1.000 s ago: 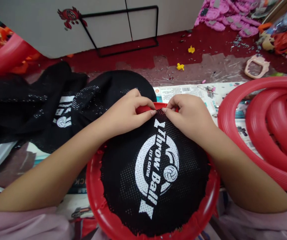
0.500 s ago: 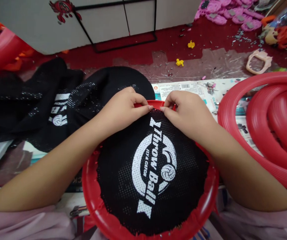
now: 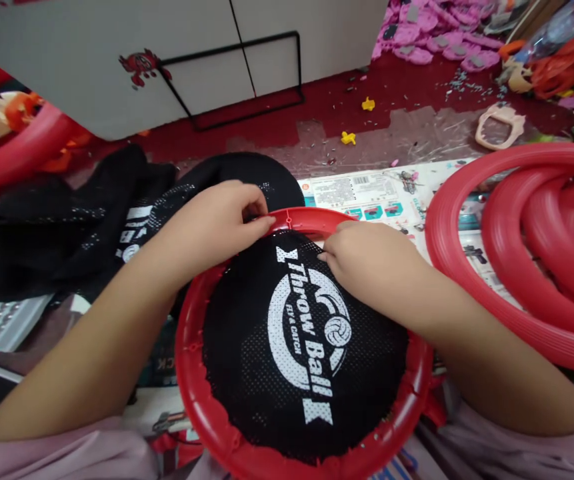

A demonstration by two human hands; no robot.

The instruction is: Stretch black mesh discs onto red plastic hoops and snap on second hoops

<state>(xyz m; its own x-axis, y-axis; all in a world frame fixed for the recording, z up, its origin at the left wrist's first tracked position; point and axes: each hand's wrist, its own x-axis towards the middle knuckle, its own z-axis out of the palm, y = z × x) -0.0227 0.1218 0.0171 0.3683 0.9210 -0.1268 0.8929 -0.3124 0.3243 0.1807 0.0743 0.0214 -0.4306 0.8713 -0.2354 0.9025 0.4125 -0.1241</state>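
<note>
In front of me lies a round red plastic ring (image 3: 190,373) with a black mesh (image 3: 247,353) across it, printed "Throw Ball" in white. My left hand (image 3: 217,217) grips the ring's far left rim, thumb on top and fingers curled. Small notches with pegs show along the rim. At the far right, my right hand (image 3: 367,257) is closed on the mesh edge, its fingertips partly hidden. A narrow gap shows between mesh and rim beside that hand. Behind my left hand lie more black mesh pieces (image 3: 67,220), some with white print.
Stacked red rings (image 3: 454,300) stand at the right. A pale perforated tray (image 3: 7,323) is at the left. Against a white panel stands a black wire frame (image 3: 247,43). Pink parts (image 3: 437,30), yellow pieces (image 3: 348,138) and a beige frame (image 3: 499,127) lie at the back.
My hands have moved apart along the far rim, the left one leftward. The mesh edge now sits away from the rim at the far right. The view has shifted slightly.
</note>
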